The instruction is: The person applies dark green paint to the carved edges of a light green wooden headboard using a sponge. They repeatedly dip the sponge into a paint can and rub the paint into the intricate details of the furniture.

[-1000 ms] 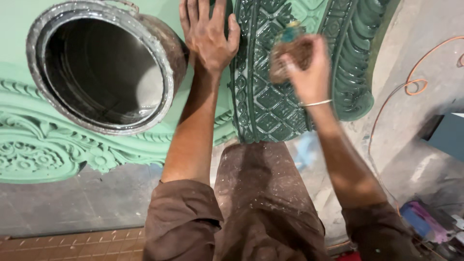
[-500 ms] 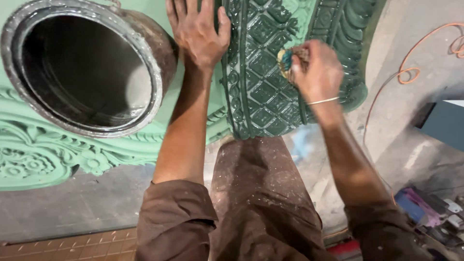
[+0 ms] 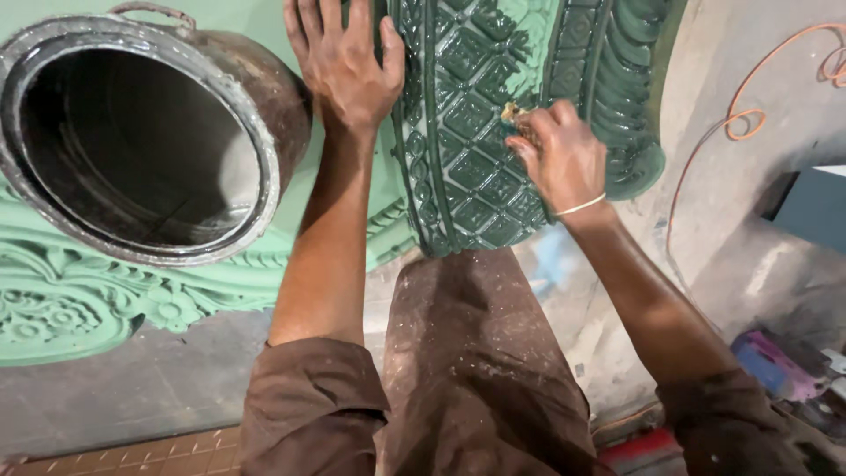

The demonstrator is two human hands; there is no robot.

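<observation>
We look down from the head camera at a large ornamental moulded panel (image 3: 53,308), pale green across the left of the frame. A dark green carved band (image 3: 467,132) with diamond relief runs from top centre down to mid-frame, its long axis near vertical, tilting slightly. In the upper left sits a big metal bucket (image 3: 150,141), its open mouth turned towards us, just beside the left arm. Brown trousers (image 3: 476,370) fill the lower centre. An orange wire (image 3: 749,115) curls at upper right. Our left hand (image 3: 348,62) lies flat and released, fingers spread, on the pale surface at the band's left edge. Our right hand (image 3: 560,159) is clenched around a small paintbrush (image 3: 511,115), mostly hidden, its tip touching the dark band. The right hand is nearer the brush's contact point.
</observation>
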